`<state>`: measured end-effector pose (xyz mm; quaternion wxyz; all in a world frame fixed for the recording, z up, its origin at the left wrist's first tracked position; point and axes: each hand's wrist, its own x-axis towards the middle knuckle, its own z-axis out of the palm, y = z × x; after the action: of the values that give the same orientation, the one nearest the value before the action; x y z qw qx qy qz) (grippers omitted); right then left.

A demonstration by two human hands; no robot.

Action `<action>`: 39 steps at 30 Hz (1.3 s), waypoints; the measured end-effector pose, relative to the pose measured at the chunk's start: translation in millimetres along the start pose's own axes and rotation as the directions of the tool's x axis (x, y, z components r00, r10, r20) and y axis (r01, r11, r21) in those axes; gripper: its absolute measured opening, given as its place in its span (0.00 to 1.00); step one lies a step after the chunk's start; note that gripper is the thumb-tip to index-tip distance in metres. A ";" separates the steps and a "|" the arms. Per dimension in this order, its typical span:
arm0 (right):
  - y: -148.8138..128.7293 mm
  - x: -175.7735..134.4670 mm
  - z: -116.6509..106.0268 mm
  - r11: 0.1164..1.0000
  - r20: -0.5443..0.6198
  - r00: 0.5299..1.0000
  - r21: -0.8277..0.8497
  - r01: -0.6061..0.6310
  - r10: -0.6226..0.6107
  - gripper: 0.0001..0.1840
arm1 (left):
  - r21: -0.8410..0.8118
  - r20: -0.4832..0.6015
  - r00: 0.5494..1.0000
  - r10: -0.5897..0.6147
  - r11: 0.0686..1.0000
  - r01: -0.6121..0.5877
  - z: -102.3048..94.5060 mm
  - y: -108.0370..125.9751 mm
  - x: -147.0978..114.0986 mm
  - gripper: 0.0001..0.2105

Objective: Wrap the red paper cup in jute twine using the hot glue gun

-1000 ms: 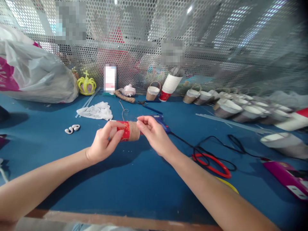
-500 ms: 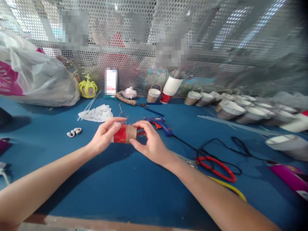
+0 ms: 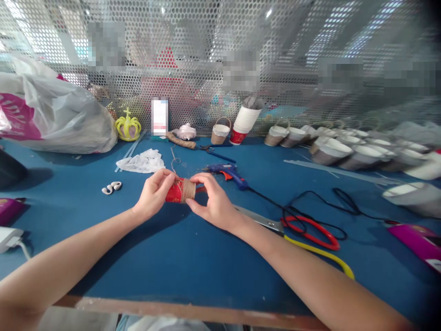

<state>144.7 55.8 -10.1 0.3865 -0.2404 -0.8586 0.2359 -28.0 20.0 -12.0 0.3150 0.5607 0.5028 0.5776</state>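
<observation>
Between my two hands lies a red paper cup (image 3: 174, 193) on its side, its right part wrapped in brown twine (image 3: 188, 189). My left hand (image 3: 155, 192) is closed round the cup's left end, thumb and fingers near the loose strand of twine. At the wrapped end, my right hand (image 3: 214, 200) grips with thumb below and fingers above. The strand runs up from the cup toward a twine bundle (image 3: 184, 141) at the back. Just behind my right hand rests a blue glue gun (image 3: 229, 174); its cord trails right.
Scissors (image 3: 310, 230) with red and yellow handles lie under my right forearm. Twine-wrapped cups (image 3: 365, 161) crowd the right; stacked paper cups (image 3: 246, 122) lean at the mesh. Pliers (image 3: 218, 154), white cloth (image 3: 141, 162), a yellow crown (image 3: 128, 126) and a plastic bag (image 3: 58, 110) are toward the back and left.
My left hand's raised fingers have curled down onto the cup by the twine strand. The right hand keeps its grip. The view has shifted slightly, showing more of the table's front edge.
</observation>
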 end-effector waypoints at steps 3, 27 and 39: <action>1.8 -1.0 3.2 1.000 -0.003 1.000 -0.028 -0.002 0.002 0.19 | 0.070 0.006 0.999 0.031 0.997 -0.032 -1.0 -5.8 -0.5 0.10; 10.3 -4.4 8.8 0.998 0.029 0.999 -0.058 -0.024 0.026 0.22 | 0.250 0.025 0.999 0.043 0.967 -0.048 1.8 -16.8 0.8 0.07; 7.9 1.0 -3.4 0.990 0.028 0.992 -0.071 -0.124 0.126 0.14 | 0.274 0.056 0.998 0.041 0.960 -0.055 -0.7 -15.0 -1.7 0.06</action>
<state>148.6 63.3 -12.2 0.3483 -0.3030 -0.8556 0.2340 -31.3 22.8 -26.4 0.2320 0.6253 0.5566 0.4954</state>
